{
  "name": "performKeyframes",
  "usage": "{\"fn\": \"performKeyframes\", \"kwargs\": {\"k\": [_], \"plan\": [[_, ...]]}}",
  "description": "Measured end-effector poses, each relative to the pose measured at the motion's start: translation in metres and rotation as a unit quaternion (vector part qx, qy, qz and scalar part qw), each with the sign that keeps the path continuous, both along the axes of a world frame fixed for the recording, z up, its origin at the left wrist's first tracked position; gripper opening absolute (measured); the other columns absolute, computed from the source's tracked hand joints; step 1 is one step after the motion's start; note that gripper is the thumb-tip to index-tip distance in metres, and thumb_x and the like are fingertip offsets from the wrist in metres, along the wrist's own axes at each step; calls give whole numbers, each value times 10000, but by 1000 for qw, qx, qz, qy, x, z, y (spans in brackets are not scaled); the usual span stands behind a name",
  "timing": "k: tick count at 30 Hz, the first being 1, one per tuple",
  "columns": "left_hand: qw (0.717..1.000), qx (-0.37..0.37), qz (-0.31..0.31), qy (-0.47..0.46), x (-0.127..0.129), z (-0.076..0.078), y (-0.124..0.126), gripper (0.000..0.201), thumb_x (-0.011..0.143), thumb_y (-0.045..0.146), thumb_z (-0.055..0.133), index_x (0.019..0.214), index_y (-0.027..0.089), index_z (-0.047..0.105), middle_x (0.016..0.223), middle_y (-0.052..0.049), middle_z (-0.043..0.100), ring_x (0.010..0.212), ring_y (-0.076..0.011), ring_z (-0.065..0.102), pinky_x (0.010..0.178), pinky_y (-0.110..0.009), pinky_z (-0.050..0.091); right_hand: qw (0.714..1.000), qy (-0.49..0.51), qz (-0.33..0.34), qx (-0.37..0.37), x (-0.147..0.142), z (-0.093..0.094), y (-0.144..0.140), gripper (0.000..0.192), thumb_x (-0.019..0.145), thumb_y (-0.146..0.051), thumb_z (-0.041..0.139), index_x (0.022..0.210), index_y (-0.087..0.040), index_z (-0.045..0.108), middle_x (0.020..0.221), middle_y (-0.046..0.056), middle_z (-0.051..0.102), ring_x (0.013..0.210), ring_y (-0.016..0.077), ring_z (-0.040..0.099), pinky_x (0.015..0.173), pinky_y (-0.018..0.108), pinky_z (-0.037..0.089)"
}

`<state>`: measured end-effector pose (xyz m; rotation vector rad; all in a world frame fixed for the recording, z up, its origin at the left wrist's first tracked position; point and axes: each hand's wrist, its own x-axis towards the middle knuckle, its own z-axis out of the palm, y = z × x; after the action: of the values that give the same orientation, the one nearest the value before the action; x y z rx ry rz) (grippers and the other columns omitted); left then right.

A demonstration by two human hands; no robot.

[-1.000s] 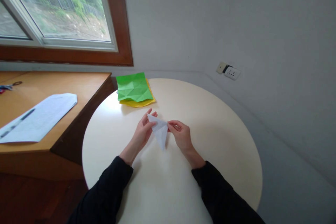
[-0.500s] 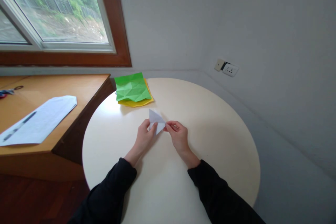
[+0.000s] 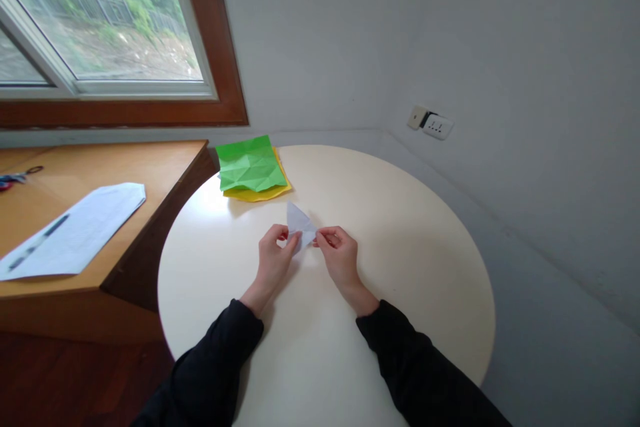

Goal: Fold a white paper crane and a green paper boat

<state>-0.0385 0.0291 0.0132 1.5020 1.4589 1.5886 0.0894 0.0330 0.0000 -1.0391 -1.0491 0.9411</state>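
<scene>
Both the left hand (image 3: 273, 260) and the right hand (image 3: 340, 257) pinch their fingers on the small white folded paper (image 3: 300, 225) just above the round worktop (image 3: 400, 227), apparently mid-crease, so the next fold needs aligned edges.

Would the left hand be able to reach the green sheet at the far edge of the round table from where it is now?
Probably yes. The left hand is pinching the folded white paper, but only bare table lies between it and the green sheet, so the way looks free once it lets go.

Soft window daylight, wide-angle edge distortion
</scene>
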Motion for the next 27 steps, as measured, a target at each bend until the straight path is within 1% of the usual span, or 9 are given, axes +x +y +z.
{"fn": "performKeyframes", "kwargs": {"k": [5,9,13,18,21,25,27], "plan": [[1000,20,13,6,0,1,-1,132,694,251,639,596,198,567,603,13,535,613,-152,476,599,-273,350,999,-31,8,17,-3,0,-4,150,699,-305,658,730,-172,596,668,14,643,644,167,649,630,307,551],[998,37,25,40,-1,0,-1,151,715,234,620,585,204,549,613,14,520,615,-153,461,594,-276,340,997,-63,10,36,-6,-1,-6,130,725,-297,634,748,-178,586,675,11,632,663,165,638,624,299,545],[997,51,29,54,-2,0,-1,201,719,216,627,551,209,518,605,15,496,636,-163,464,616,-282,351,995,-83,5,57,-8,1,-9,119,746,-292,619,764,-180,579,712,14,627,677,157,634,634,289,542],[995,75,25,67,0,-1,-2,162,748,201,606,587,215,584,686,-13,541,707,-184,497,681,-300,378,987,-127,-14,93,-8,4,-11,93,772,-268,602,800,-179,603,767,30,632,698,152,628,645,281,534],[988,84,23,126,3,-5,-3,148,779,192,560,645,208,619,745,-30,555,751,-196,504,720,-318,390,983,-144,-25,109,-7,4,-11,91,784,-255,591,826,-179,617,793,33,637,713,147,620,644,272,531],[961,82,34,262,7,-11,-6,137,815,196,510,743,175,625,822,-66,556,805,-221,509,750,-364,410,981,-153,-32,112,-5,5,-10,102,784,-234,581,854,-178,628,814,40,638,728,147,616,625,266,525],[950,79,36,299,8,-12,-7,92,806,201,535,802,166,619,872,-81,563,843,-234,518,772,-382,418,980,-160,-33,110,-5,5,-9,108,784,-229,577,862,-179,633,814,40,638,732,148,615,619,266,520]]}}
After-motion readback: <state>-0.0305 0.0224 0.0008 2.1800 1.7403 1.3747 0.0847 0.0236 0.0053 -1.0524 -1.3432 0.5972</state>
